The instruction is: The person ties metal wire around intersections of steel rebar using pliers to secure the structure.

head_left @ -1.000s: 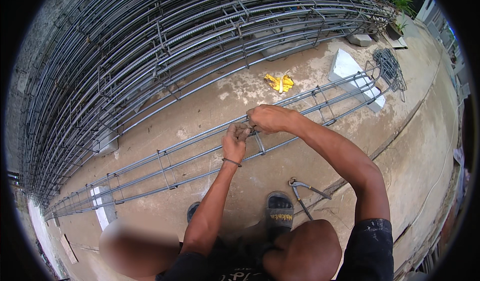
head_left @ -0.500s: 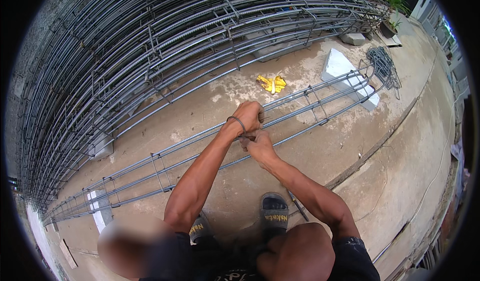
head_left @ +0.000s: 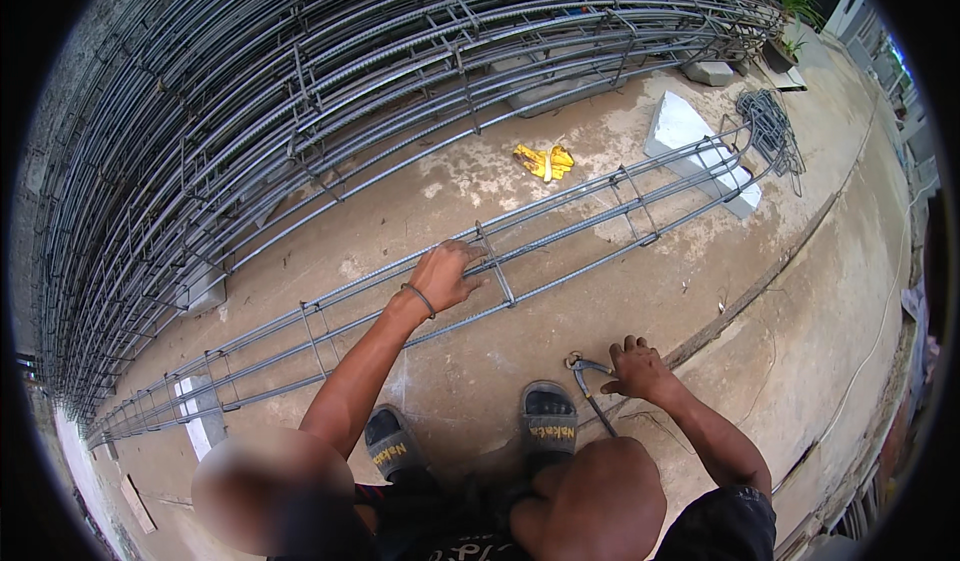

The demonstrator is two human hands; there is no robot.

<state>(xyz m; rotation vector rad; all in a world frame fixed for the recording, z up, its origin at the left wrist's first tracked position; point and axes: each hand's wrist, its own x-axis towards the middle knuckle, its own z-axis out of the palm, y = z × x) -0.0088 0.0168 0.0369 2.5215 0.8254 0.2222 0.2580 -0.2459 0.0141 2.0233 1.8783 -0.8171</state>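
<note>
A long steel rebar cage (head_left: 580, 272) stretches across in front of me, its bars joined by square stirrups. My left hand (head_left: 445, 276) lies over the bars, thumb and fingers apart, beside one stirrup (head_left: 497, 264). No tool shows in that hand. On the floor by my right foot are metal pincers (head_left: 580, 368) with their handles spread. Just over one handle is my right hand (head_left: 640, 369), its fingers spread; whether the palm touches the handle is hidden.
A white block (head_left: 676, 126) supports the cage's right end, another block (head_left: 205, 411) its left. Yellow gloves (head_left: 545, 162) lie beyond the cage. Stacked rebar cages (head_left: 300, 91) fill the far side. A heap of steel stirrups (head_left: 768, 126) sits at far right.
Both hands were together at the stirrup. My left has shifted left along the bars and opened, while my right has come down and right to the pincers. The stirrup is now uncovered.
</note>
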